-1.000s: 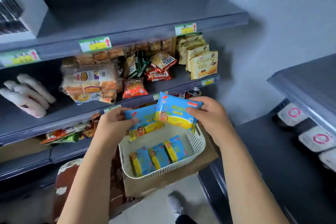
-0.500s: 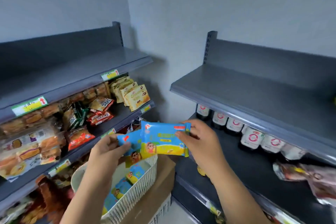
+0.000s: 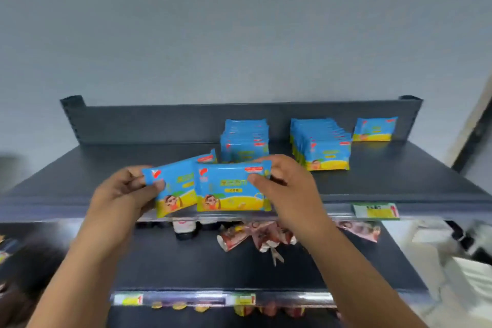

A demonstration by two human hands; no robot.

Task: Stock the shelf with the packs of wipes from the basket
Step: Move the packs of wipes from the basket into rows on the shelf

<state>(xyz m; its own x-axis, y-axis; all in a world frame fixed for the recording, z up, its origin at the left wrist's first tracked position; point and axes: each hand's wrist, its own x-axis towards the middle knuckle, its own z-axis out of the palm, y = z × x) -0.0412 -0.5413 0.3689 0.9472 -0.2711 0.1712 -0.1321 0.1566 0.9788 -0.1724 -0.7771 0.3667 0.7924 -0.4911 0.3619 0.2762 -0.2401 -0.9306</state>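
Note:
I face a dark grey top shelf. My left hand grips a blue and yellow wipes pack by its left end. My right hand pinches a second wipes pack at its right end, overlapping the first. Both packs hover over the shelf's front edge. On the shelf stand a row of wipes packs just behind my hands, a longer row to the right, and a single pack leaning on the back panel. The basket is out of view.
A price label sits on the shelf's front rail at the right. Below, a lower shelf carries dark bottles and reddish snack wrappers. More yellow labels and goods show on the rail beneath.
My view has swung right from the snack shelves and basket to the wipes shelf. Both hands have carried their packs up to the top shelf's front edge.

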